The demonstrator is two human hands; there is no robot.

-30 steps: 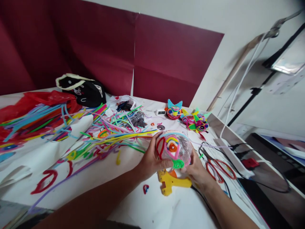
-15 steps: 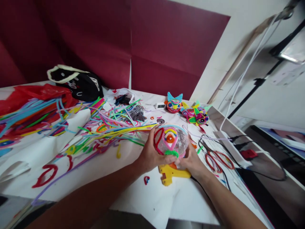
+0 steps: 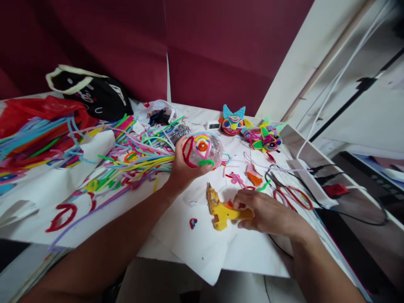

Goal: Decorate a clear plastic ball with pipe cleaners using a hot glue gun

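Note:
In the head view my left hand (image 3: pixel 183 168) grips a clear, rounded plastic piece (image 3: pixel 217 147), holding it above the table. Coloured pipe cleaners decorate it: a red outline, a pink, yellow and orange eye shape, and a green strip. My right hand (image 3: pixel 268 210) is closed round the handle of a yellow hot glue gun (image 3: pixel 225 212), which lies on a white sheet with its nozzle pointing away from me. Left of the glue gun is a small red, white and blue pipe-cleaner piece (image 3: pixel 193 223). Pink curled bits (image 3: pixel 236 179) and an orange scrap (image 3: pixel 254 176) lie behind my right hand.
Piles of pipe cleaners (image 3: pixel 139 155) cover the left side, near a black bag (image 3: pixel 97 99). Two decorated figures (image 3: pixel 233 122) stand at the back. Orange-handled scissors (image 3: pixel 296 198), cables and a white power strip (image 3: pixel 315 189) lie on the right.
My right hand has let go of the clear plastic piece and moved down to the glue gun handle. My left hand has carried the piece up and to the left.

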